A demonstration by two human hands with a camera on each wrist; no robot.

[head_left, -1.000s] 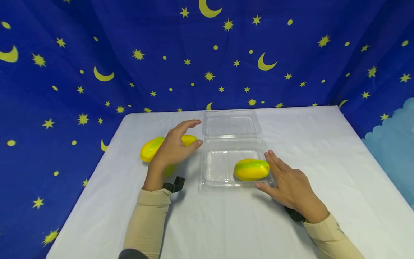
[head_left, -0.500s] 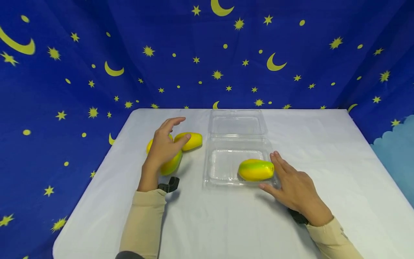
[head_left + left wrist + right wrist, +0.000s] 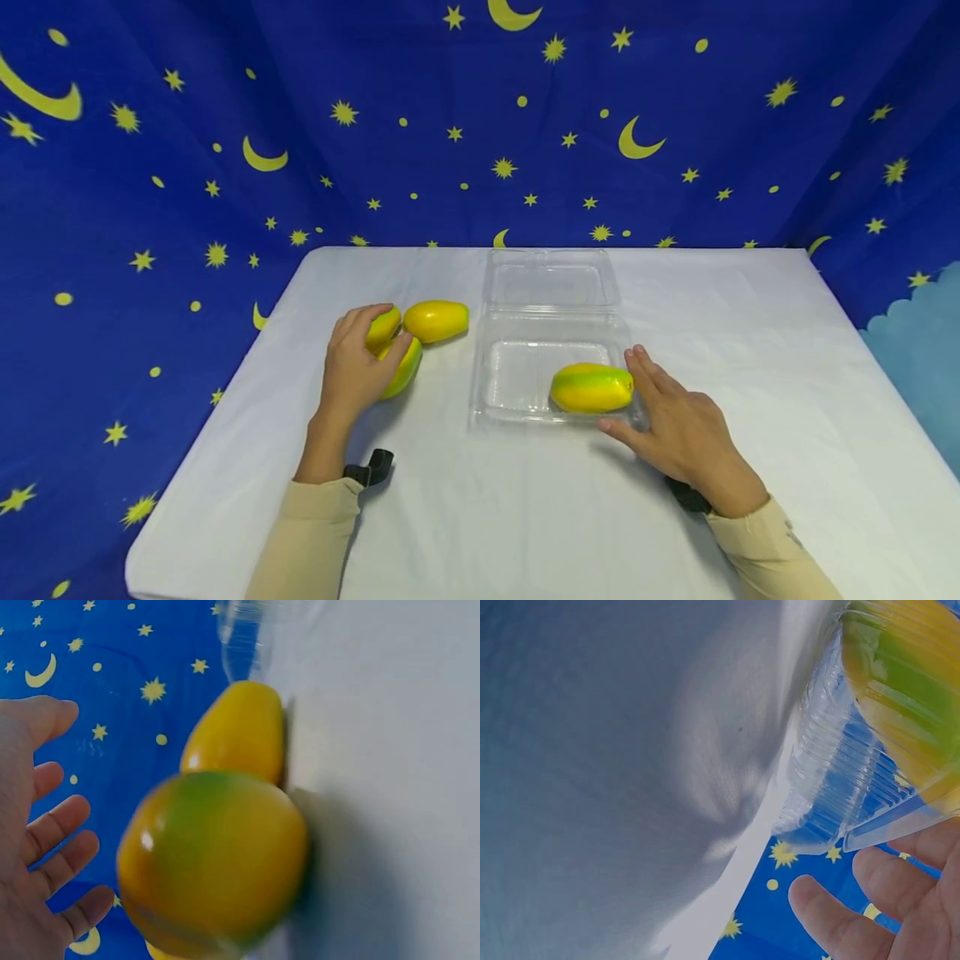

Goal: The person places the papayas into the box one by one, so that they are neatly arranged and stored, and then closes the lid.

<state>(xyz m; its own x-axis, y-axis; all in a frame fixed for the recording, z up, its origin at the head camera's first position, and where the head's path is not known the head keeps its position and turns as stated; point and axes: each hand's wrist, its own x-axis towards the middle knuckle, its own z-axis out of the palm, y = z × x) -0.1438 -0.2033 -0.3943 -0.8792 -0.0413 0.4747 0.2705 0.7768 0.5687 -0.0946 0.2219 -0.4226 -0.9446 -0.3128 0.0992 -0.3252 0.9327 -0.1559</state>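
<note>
My left hand (image 3: pixel 352 367) hovers over the papayas at the left, fingers loosely curved. Under it lie a yellow-green papaya (image 3: pixel 402 371) and another papaya (image 3: pixel 384 327), both partly hidden by the hand. A yellower papaya (image 3: pixel 437 322) lies just right of them. In the left wrist view a gap shows between the hand (image 3: pixel 56 855) and the closest papaya (image 3: pixel 214 862). A clear plastic clamshell container (image 3: pixel 517 379) lies opened out mid-table, with one papaya (image 3: pixel 592 388) in its right part. My right hand (image 3: pixel 682 437) rests, fingers extended, at the container's right edge.
The clamshell's lid (image 3: pixel 551 279) lies flat toward the back of the table. A white cloth (image 3: pixel 525 517) covers the tabletop. Behind and beside it hangs a blue curtain (image 3: pixel 420 75) with yellow stars and moons.
My left hand has moved left and toward me, away from the container, and come down over the papayas. The right hand stays at the container's edge. The head view has shifted slightly.
</note>
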